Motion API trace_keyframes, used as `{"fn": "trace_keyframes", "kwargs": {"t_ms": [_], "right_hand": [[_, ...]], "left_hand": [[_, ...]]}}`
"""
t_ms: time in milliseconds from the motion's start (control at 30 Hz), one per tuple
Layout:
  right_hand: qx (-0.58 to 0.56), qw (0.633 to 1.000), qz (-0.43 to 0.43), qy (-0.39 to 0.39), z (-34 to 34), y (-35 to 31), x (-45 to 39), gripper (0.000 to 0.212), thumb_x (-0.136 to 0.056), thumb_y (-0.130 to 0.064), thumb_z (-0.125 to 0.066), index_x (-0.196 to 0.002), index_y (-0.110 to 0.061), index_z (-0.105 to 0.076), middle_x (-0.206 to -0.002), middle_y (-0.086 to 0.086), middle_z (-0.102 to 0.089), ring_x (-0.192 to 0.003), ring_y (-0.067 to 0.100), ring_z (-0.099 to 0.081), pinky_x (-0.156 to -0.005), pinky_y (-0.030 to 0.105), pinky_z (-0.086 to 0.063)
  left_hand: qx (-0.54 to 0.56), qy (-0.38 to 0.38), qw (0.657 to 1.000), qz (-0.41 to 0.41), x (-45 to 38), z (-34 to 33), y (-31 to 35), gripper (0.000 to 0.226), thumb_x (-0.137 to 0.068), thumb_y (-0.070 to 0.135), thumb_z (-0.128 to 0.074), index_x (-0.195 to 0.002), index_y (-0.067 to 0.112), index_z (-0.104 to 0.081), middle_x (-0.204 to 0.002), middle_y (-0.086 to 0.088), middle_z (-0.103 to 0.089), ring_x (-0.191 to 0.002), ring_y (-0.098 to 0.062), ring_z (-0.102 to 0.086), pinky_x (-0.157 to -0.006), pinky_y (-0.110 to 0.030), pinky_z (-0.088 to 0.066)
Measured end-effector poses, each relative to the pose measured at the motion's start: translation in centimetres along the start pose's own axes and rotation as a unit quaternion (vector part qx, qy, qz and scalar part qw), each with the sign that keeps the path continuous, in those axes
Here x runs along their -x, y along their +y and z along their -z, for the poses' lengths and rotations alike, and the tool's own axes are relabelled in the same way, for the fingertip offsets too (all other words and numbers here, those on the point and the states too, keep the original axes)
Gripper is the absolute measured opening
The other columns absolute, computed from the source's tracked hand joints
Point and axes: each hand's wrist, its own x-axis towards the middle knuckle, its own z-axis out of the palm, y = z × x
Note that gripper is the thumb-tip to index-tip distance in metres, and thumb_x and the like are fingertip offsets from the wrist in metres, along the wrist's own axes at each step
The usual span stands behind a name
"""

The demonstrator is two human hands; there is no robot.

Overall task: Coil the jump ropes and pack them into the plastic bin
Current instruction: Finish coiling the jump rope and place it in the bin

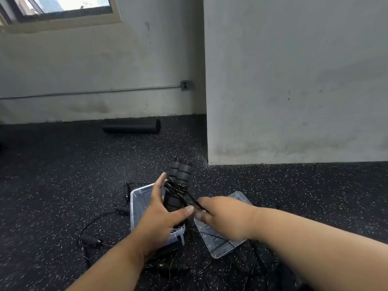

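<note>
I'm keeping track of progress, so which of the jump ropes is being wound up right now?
The jump rope held up in the left hand, cord wrapped round its paired handles while the right hand pinches the cord. The others lie loose on the floor.

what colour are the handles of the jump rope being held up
Black, with ribbed foam grips; the head view shows it, held by the left hand.

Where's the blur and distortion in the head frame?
Head view: motion blur smears the right hand and the rope strands; the left hand on the paired handles is sharper; wide-angle bending curves the conduit; the window is blown out.
</note>
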Motion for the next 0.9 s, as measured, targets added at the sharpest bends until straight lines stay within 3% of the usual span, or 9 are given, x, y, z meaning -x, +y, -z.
{"fn": "trace_keyframes", "kwargs": {"t_ms": [133,200,300,433,500,600,733,800,900], "right_hand": [[0.174,0.983,0.036,-0.038,0.1,-1.2,0.8,0.007,-0.105,-0.013,-0.050,-0.104,-0.021,-0.049,-0.081,-0.004,-0.049,-0.080,0.026,-0.058,-0.055,0.033,-0.033],[0.194,0.979,0.058,-0.032,0.8,-1.5,1.1,0.008,-0.104,-0.018,-0.053,-0.098,-0.024,-0.054,-0.087,-0.002,-0.059,-0.083,0.027,-0.059,-0.062,0.035,-0.038],[0.152,0.984,0.091,-0.008,1.9,-2.1,1.7,0.011,-0.101,-0.038,-0.063,-0.098,-0.029,-0.067,-0.096,-0.006,-0.070,-0.089,0.020,-0.062,-0.074,0.033,-0.046],[-0.015,0.996,0.082,-0.019,3.4,-2.0,1.8,0.023,-0.082,-0.038,-0.086,-0.083,-0.023,-0.069,-0.080,-0.005,-0.073,-0.071,0.013,-0.067,-0.063,0.026,-0.052],[-0.058,0.996,0.066,-0.010,4.2,-1.5,1.5,0.039,-0.073,-0.038,-0.094,-0.080,-0.015,-0.063,-0.069,-0.003,-0.069,-0.059,0.013,-0.063,-0.054,0.032,-0.051],[-0.128,0.991,0.029,-0.018,4.7,0.2,0.7,0.045,-0.071,-0.032,-0.096,-0.078,-0.012,-0.056,-0.054,-0.009,-0.054,-0.048,0.005,-0.047,-0.048,0.025,-0.038],[-0.237,0.970,0.024,-0.053,4.4,2.6,-0.5,0.040,-0.080,-0.030,-0.091,-0.073,-0.023,-0.052,-0.074,0.006,-0.058,-0.068,0.018,-0.046,-0.064,0.034,-0.036],[-0.293,0.953,0.030,-0.064,3.8,3.1,-0.7,0.031,-0.095,-0.018,-0.077,-0.076,-0.023,-0.053,-0.087,0.014,-0.066,-0.073,0.019,-0.051,-0.068,0.032,-0.043],[-0.242,0.970,0.016,-0.027,2.9,2.8,-0.7,0.039,-0.104,0.000,-0.052,-0.073,-0.022,-0.052,-0.072,-0.012,-0.056,-0.064,0.003,-0.046,-0.064,0.021,-0.042]], "left_hand": [[-0.148,-0.030,0.989,0.003,-0.7,0.3,-1.6,0.107,-0.081,0.022,-0.090,-0.153,0.057,-0.020,-0.128,0.026,-0.059,-0.101,0.012,-0.066,-0.097,-0.021,-0.052],[-0.217,-0.067,0.973,0.024,-0.7,0.2,-2.1,0.107,-0.076,0.032,-0.089,-0.150,0.059,-0.017,-0.127,0.023,-0.062,-0.105,0.005,-0.066,-0.099,-0.028,-0.054],[-0.324,-0.117,0.938,0.022,-0.4,-0.3,-2.0,0.105,-0.073,0.040,-0.084,-0.146,0.060,-0.011,-0.121,0.019,-0.063,-0.104,-0.006,-0.066,-0.096,-0.034,-0.056],[-0.389,-0.194,0.899,-0.050,0.9,-1.8,-0.8,0.100,-0.073,0.037,-0.086,-0.147,0.049,-0.018,-0.123,0.016,-0.065,-0.111,-0.012,-0.066,-0.094,-0.034,-0.056],[-0.385,-0.210,0.896,-0.064,1.5,-2.5,-0.2,0.105,-0.073,0.038,-0.087,-0.149,0.046,-0.016,-0.130,0.014,-0.064,-0.117,-0.014,-0.064,-0.098,-0.036,-0.055],[-0.349,-0.213,0.909,-0.083,2.2,-2.8,0.5,0.113,-0.072,0.039,-0.089,-0.150,0.051,-0.008,-0.137,0.016,-0.058,-0.123,-0.010,-0.059,-0.105,-0.035,-0.051],[-0.259,-0.199,0.942,-0.072,3.2,-2.6,1.4,0.126,-0.071,0.030,-0.091,-0.150,0.062,0.002,-0.131,0.030,-0.059,-0.117,0.003,-0.062,-0.104,-0.031,-0.052],[-0.212,-0.185,0.957,-0.067,3.8,-2.4,1.9,0.133,-0.074,0.024,-0.092,-0.146,0.071,0.009,-0.123,0.034,-0.060,-0.109,0.003,-0.067,-0.097,-0.024,-0.054],[-0.155,-0.125,0.978,-0.066,3.6,-1.8,2.3,0.114,-0.079,0.020,-0.090,-0.148,0.067,-0.013,-0.117,0.022,-0.067,-0.104,0.004,-0.069,-0.088,-0.017,-0.054]]}}
